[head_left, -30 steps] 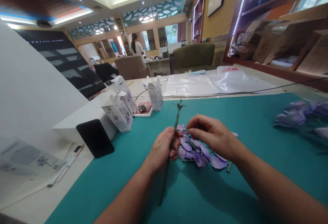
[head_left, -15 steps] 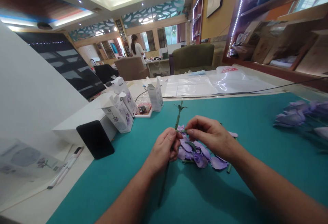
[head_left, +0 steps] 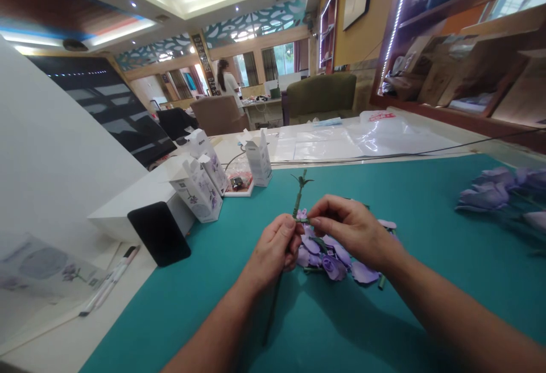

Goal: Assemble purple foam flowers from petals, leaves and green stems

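Observation:
My left hand (head_left: 273,251) grips a long green wrapped stem (head_left: 298,198) upright, and its lower end hangs below the fist over the mat. My right hand (head_left: 347,228) pinches a thin green strip at the stem, close to a small purple bud (head_left: 301,214). A forked green tip tops the stem. Just below my right hand lies a loose heap of lilac paper petals and green pieces (head_left: 330,262) on the teal mat (head_left: 430,316). My fingers hide part of the stem.
Finished purple flowers (head_left: 484,197) lie at the mat's right edge. Flower-printed white boxes (head_left: 196,188) and a black phone (head_left: 158,233) stand to the far left. A plastic sheet (head_left: 362,137) lies beyond the mat. A person (head_left: 226,84) stands far back.
Both hands and the stem have shifted only slightly, with the stem's top leaning a little further right. My right hand keeps its pinch, and the petal heap has not moved.

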`<action>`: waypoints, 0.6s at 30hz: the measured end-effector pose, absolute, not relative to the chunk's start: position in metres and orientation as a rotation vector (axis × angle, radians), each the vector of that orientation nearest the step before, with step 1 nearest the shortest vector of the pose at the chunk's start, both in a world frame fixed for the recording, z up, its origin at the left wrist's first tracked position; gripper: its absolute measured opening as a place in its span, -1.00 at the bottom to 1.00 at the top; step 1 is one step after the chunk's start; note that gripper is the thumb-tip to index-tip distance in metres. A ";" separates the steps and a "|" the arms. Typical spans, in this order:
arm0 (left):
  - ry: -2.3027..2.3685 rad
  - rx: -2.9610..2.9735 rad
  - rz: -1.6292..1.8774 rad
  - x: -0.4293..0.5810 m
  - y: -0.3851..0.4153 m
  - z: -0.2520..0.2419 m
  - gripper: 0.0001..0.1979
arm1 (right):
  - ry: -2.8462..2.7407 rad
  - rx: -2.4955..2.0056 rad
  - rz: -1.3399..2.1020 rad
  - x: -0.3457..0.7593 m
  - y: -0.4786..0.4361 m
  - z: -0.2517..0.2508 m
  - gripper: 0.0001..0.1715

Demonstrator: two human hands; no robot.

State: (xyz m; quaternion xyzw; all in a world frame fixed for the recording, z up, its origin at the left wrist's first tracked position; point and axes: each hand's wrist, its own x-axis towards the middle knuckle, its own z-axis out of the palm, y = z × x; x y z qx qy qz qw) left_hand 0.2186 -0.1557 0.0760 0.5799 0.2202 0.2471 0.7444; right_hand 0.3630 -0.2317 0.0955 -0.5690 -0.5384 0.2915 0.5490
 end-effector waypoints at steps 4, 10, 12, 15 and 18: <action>0.474 1.272 0.547 0.219 -0.156 0.076 -0.61 | -1.255 -1.344 0.682 0.362 -0.231 0.095 -0.85; 0.467 1.276 0.554 0.218 -0.156 0.077 -0.62 | -1.234 -1.328 0.710 0.361 -0.232 0.096 -0.82; 0.465 1.278 0.552 0.218 -0.156 0.076 -0.63 | -1.227 -1.337 0.703 0.360 -0.232 0.096 -0.83; 0.462 1.281 0.555 0.218 -0.156 0.076 -0.62 | -1.227 -1.353 0.685 0.359 -0.233 0.097 -0.83; 0.462 1.292 0.560 0.218 -0.156 0.075 -0.63 | -1.216 -1.352 0.701 0.358 -0.234 0.098 -0.83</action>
